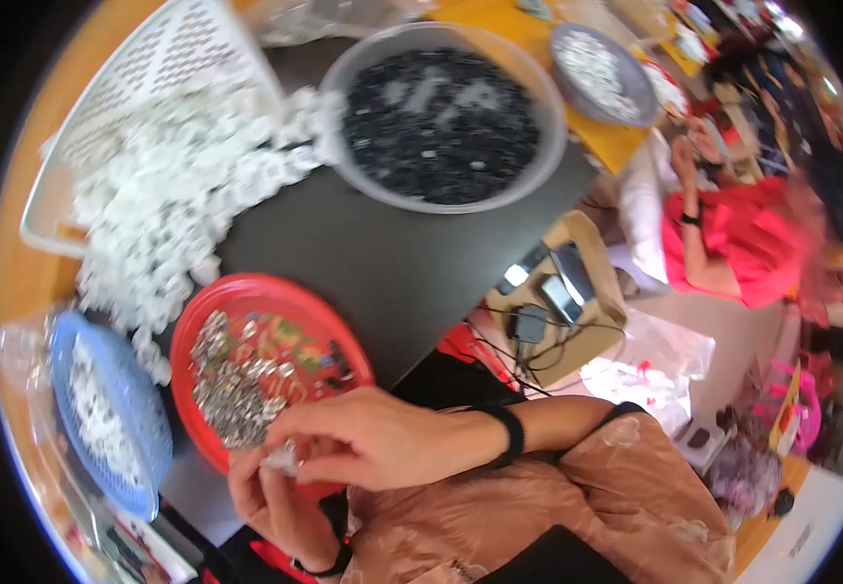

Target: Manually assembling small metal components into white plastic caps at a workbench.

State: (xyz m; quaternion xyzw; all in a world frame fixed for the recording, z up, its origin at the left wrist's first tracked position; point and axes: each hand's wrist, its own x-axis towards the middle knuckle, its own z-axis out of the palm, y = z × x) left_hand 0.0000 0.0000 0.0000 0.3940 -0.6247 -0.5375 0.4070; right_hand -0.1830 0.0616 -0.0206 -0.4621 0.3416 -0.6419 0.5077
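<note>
A small, whitish, translucent piece is pinched in the right hand, above the lower rim of a round red plastic tray. The left hand is positioned with fingers curled beside the piece; its grip cannot be determined. Shiny metallic parts are heaped in the tray. Beyond, cloudy white pieces are piled at a perforated basket.

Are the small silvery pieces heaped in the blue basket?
No, the small silvery pieces lie heaped in the red tray, while the blue basket holds white pieces.
</note>
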